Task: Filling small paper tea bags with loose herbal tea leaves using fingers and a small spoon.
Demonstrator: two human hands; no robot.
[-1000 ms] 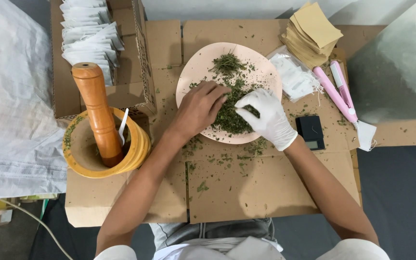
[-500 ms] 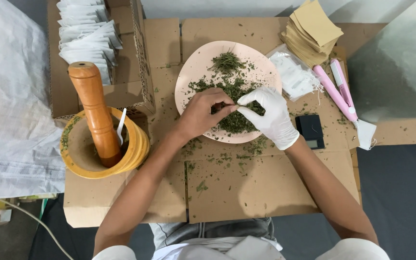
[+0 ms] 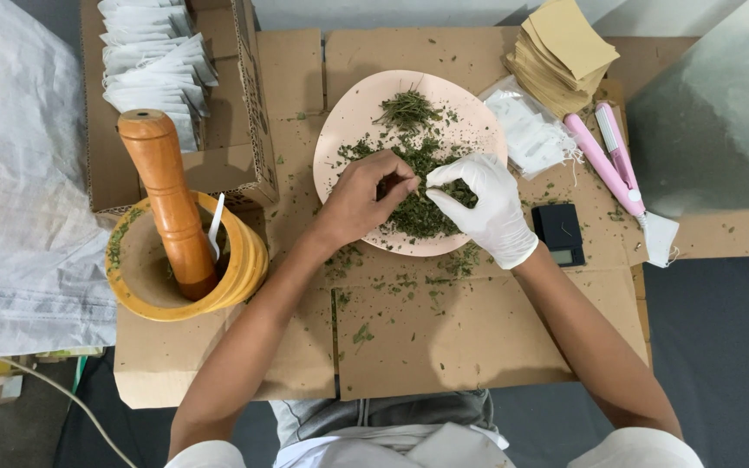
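Note:
A pale pink plate [image 3: 353, 117] on flattened cardboard holds a heap of dried green herb leaves [image 3: 418, 165]. My bare left hand [image 3: 361, 199] rests over the plate's near side, fingertips pinched together in the herbs. My right hand [image 3: 483, 204], in a white glove, is beside it, thumb and forefinger pinching a bit of herb just right of the left fingertips. The two hands almost touch. Loose herb crumbs [image 3: 409, 282] lie on the cardboard below the plate.
A yellow mortar [image 3: 240, 269] with a wooden pestle [image 3: 166, 199] and a white spoon stands at left. A cardboard box of white sachets [image 3: 153, 61] sits behind it. Tan paper squares [image 3: 561, 48], white sachets [image 3: 530, 130], a pink sealer [image 3: 604, 160] and a small black scale [image 3: 558, 234] lie at right.
Both hands have drawn together over the herb heap; the right hand's fingers went from spread on the herbs to a pinch, and the left fingertips closed into a pinch.

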